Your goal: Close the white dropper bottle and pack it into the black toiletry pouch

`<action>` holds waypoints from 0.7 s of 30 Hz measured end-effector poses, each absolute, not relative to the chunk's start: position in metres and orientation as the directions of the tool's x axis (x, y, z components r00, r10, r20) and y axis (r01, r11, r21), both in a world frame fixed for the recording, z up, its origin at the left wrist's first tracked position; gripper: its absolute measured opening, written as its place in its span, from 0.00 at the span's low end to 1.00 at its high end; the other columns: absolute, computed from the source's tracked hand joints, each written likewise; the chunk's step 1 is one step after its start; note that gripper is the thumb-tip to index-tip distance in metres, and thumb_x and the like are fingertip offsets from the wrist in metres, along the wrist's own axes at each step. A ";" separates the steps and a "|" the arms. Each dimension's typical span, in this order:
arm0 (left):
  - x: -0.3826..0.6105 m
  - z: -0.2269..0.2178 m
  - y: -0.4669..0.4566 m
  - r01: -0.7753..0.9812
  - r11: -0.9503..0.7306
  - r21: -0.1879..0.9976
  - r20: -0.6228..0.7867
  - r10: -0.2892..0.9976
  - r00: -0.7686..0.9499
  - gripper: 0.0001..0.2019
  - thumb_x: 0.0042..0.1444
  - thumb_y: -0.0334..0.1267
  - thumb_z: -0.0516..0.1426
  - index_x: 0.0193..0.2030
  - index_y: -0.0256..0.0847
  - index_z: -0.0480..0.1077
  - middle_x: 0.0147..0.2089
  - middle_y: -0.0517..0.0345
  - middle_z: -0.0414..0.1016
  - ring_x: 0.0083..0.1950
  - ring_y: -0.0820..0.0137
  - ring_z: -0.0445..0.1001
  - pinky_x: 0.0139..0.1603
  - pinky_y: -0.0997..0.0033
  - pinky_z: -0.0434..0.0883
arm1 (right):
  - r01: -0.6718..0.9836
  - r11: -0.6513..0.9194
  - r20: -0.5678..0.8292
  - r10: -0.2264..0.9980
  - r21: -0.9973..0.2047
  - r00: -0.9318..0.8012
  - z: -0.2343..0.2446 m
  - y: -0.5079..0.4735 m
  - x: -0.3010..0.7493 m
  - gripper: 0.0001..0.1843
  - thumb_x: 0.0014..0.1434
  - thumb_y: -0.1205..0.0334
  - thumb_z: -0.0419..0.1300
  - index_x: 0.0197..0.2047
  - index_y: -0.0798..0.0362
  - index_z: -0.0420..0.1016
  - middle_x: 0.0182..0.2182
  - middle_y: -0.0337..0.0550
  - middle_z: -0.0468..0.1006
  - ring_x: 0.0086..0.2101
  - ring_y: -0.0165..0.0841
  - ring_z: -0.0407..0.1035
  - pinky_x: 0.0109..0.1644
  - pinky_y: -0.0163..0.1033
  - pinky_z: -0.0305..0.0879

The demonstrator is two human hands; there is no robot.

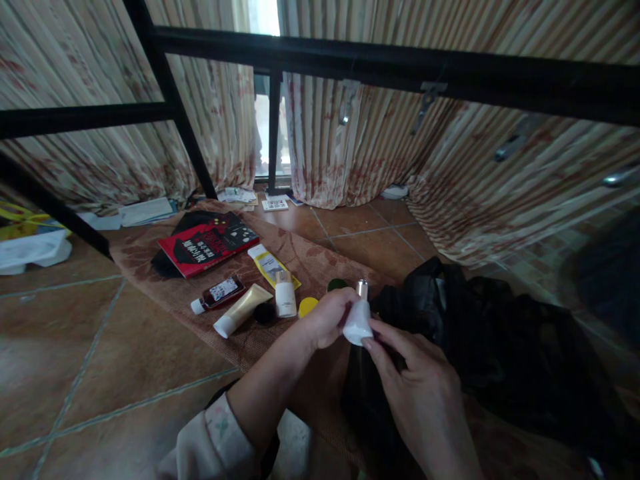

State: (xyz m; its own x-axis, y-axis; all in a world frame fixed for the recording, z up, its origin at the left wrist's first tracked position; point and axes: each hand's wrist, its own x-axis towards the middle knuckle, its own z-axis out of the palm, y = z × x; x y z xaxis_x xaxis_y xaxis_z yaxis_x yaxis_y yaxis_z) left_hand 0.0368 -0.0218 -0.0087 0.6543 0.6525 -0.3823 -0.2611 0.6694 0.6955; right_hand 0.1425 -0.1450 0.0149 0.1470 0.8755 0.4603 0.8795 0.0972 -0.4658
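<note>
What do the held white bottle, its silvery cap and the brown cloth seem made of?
White bottle: probably smooth plastic, from its soft sheen; possibly glass. Silvery cap: metal or metal-coated plastic, given bright reflections. Brown cloth: matte woven fabric, by its coarse weave.

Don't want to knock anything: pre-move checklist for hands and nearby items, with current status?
1. White container in hand: ok, left hand and right hand both touch it.
2. Silver top tight: cannot tell; it shows at the container's upper end.
3. Yellow round item fully visible: not ok, left forearm partly covers it.
4. Red-and-black book clear of both hands: ok.
5. Black fabric clear of right hand: cannot tell, they overlap in view.
</note>
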 end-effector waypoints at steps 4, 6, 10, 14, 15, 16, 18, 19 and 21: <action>0.023 0.002 -0.018 -0.338 0.623 0.706 -0.200 0.633 0.748 0.12 0.48 0.37 0.62 0.39 0.35 0.70 0.36 0.47 0.80 0.33 0.66 0.77 0.34 0.70 0.71 | 0.887 0.043 0.437 0.880 -0.459 0.183 0.013 -0.144 0.144 0.13 0.64 0.57 0.58 0.49 0.48 0.79 0.35 0.42 0.82 0.34 0.38 0.75 0.41 0.45 0.68; 0.019 0.003 -0.017 -0.368 0.587 0.722 -0.126 0.633 0.764 0.16 0.47 0.37 0.66 0.42 0.36 0.70 0.40 0.47 0.81 0.34 0.67 0.77 0.35 0.71 0.72 | 0.884 0.037 0.439 0.877 -0.466 0.195 0.013 -0.144 0.145 0.13 0.64 0.57 0.57 0.49 0.48 0.79 0.34 0.43 0.82 0.34 0.38 0.75 0.40 0.44 0.68; 0.019 0.002 -0.017 -0.368 0.521 0.770 -0.093 0.662 0.743 0.18 0.48 0.40 0.69 0.43 0.36 0.72 0.42 0.48 0.81 0.36 0.69 0.78 0.36 0.72 0.72 | 0.877 0.040 0.434 0.879 -0.479 0.197 0.014 -0.144 0.145 0.14 0.64 0.57 0.57 0.49 0.48 0.79 0.34 0.44 0.82 0.34 0.39 0.75 0.39 0.44 0.70; 0.021 0.001 -0.017 -0.392 0.464 0.794 -0.070 0.711 0.700 0.20 0.44 0.42 0.71 0.40 0.36 0.73 0.39 0.52 0.80 0.33 0.71 0.76 0.34 0.73 0.72 | 0.874 0.034 0.445 0.870 -0.485 0.213 0.016 -0.146 0.144 0.14 0.64 0.55 0.57 0.50 0.48 0.77 0.34 0.43 0.82 0.34 0.39 0.76 0.40 0.44 0.71; 0.021 0.002 -0.017 -0.403 0.453 0.795 -0.064 0.724 0.687 0.20 0.43 0.42 0.72 0.40 0.36 0.73 0.38 0.54 0.80 0.32 0.72 0.76 0.34 0.74 0.71 | 0.873 0.026 0.443 0.869 -0.487 0.221 0.017 -0.146 0.144 0.14 0.64 0.54 0.58 0.50 0.48 0.77 0.35 0.43 0.82 0.34 0.39 0.76 0.40 0.45 0.71; 0.021 0.002 -0.017 -0.418 0.441 0.795 -0.055 0.737 0.674 0.21 0.42 0.42 0.72 0.40 0.36 0.73 0.37 0.55 0.79 0.32 0.73 0.75 0.33 0.74 0.71 | 0.874 0.016 0.436 0.871 -0.486 0.226 0.017 -0.146 0.143 0.15 0.64 0.53 0.58 0.50 0.48 0.77 0.35 0.43 0.82 0.35 0.40 0.76 0.40 0.45 0.71; 0.023 0.003 -0.017 -0.453 0.404 0.795 -0.022 0.765 0.643 0.21 0.40 0.42 0.73 0.39 0.36 0.72 0.34 0.58 0.77 0.31 0.75 0.73 0.33 0.76 0.69 | 0.878 -0.004 0.421 0.876 -0.479 0.234 0.017 -0.145 0.143 0.17 0.63 0.50 0.59 0.51 0.47 0.76 0.38 0.44 0.82 0.38 0.42 0.76 0.41 0.46 0.71; 0.024 0.003 -0.017 -0.468 0.384 0.796 -0.002 0.775 0.633 0.21 0.40 0.42 0.73 0.38 0.36 0.72 0.33 0.59 0.77 0.31 0.75 0.73 0.33 0.76 0.68 | 0.881 -0.008 0.420 0.877 -0.474 0.234 0.016 -0.145 0.143 0.18 0.62 0.49 0.60 0.52 0.48 0.75 0.40 0.45 0.82 0.40 0.43 0.76 0.42 0.47 0.71; 0.026 0.004 -0.019 -0.489 0.346 0.800 0.041 0.783 0.620 0.22 0.39 0.43 0.73 0.36 0.36 0.71 0.32 0.60 0.76 0.31 0.76 0.71 0.35 0.77 0.68 | 0.888 -0.002 0.434 0.872 -0.459 0.226 0.015 -0.144 0.142 0.22 0.61 0.46 0.60 0.54 0.49 0.74 0.43 0.47 0.81 0.43 0.44 0.75 0.44 0.49 0.72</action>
State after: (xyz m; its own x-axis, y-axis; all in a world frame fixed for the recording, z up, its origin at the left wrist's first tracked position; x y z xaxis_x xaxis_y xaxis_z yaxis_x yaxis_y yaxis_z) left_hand 0.0256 -0.0192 0.0044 0.6202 0.7834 0.0408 -0.4895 0.3459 0.8005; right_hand 0.1423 -0.1445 0.0146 0.2263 0.8720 0.4340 0.8884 -0.0022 -0.4590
